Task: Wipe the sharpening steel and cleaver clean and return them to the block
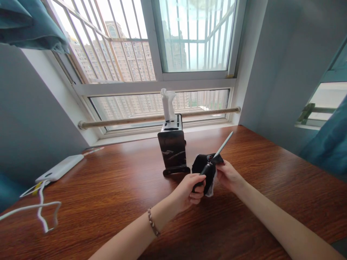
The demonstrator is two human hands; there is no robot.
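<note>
My left hand (189, 191) is closed round the black handle of a sharpening steel (222, 147), whose pale rod points up and to the right. My right hand (229, 175) grips a black cloth (202, 164) bunched around the base of the rod, just above the handle. Both hands hover over the wooden table (108, 202), right in front of a dark knife block (173, 150). A white handle (167, 104) sticks up from the top of the block.
A white power bank (61, 168) lies at the table's left with a white cable (40, 209) trailing toward the near edge. Behind the block runs a window sill with a wooden rail (151, 117). Blue curtains hang at both sides.
</note>
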